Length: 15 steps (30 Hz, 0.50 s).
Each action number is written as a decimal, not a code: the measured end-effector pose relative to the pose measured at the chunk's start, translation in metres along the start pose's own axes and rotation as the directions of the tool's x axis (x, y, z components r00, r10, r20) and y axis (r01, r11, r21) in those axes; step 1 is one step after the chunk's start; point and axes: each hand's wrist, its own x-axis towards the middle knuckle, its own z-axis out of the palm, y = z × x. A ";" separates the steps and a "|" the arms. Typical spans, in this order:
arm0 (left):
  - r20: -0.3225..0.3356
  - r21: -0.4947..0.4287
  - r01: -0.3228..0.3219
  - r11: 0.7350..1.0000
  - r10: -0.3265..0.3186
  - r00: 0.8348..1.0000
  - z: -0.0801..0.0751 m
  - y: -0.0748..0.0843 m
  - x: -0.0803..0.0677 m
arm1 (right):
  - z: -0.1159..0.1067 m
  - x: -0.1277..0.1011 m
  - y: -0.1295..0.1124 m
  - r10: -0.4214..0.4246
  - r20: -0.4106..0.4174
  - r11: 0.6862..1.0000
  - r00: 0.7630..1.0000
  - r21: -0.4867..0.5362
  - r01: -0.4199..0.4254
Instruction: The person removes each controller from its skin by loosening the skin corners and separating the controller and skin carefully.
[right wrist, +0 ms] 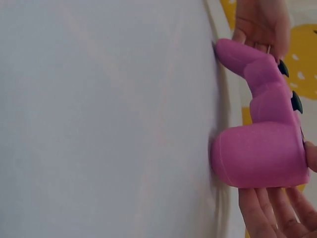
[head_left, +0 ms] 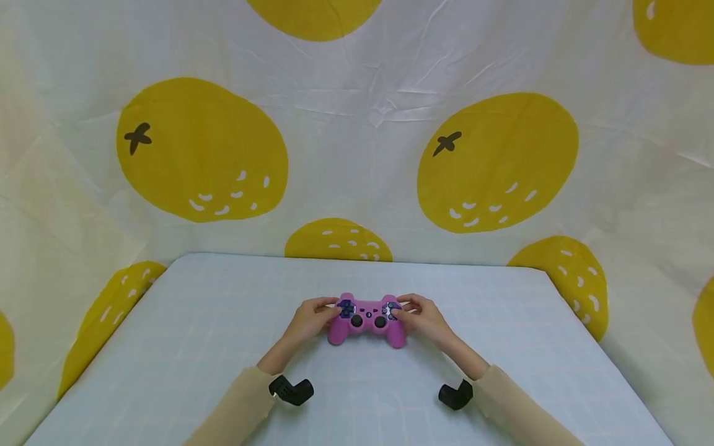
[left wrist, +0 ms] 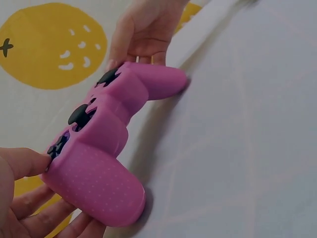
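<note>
A pink game controller (head_left: 369,308) with two black thumbsticks and dark button pads is at the middle of the table, its grips pointing toward the person. My left hand (head_left: 310,318) pinches its left end, thumb on top by the direction pad and fingers beneath, as the left wrist view shows. At the opposite end my right hand (head_left: 425,318) holds it the same way, thumb over the button side. In the right wrist view the tips of the pink grips (right wrist: 257,156) are right at the tabletop.
A pale, faintly checked cloth covers the table (head_left: 234,279). Behind it hangs a white curtain (head_left: 351,136) printed with large yellow fruits. Black wrist cameras (head_left: 291,390) sit at both beige sleeves (head_left: 240,406).
</note>
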 end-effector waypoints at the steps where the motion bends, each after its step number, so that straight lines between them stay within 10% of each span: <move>1: 0.001 0.010 -0.013 1.000 0.013 1.000 0.000 0.001 -0.001 | 0.000 0.000 0.002 -0.007 0.003 1.000 1.000 0.006 0.007; 15: 0.035 0.017 -0.111 0.994 0.111 0.993 -0.001 -0.002 -0.010 | 0.001 -0.005 0.009 -0.041 0.033 0.994 0.999 0.099 0.037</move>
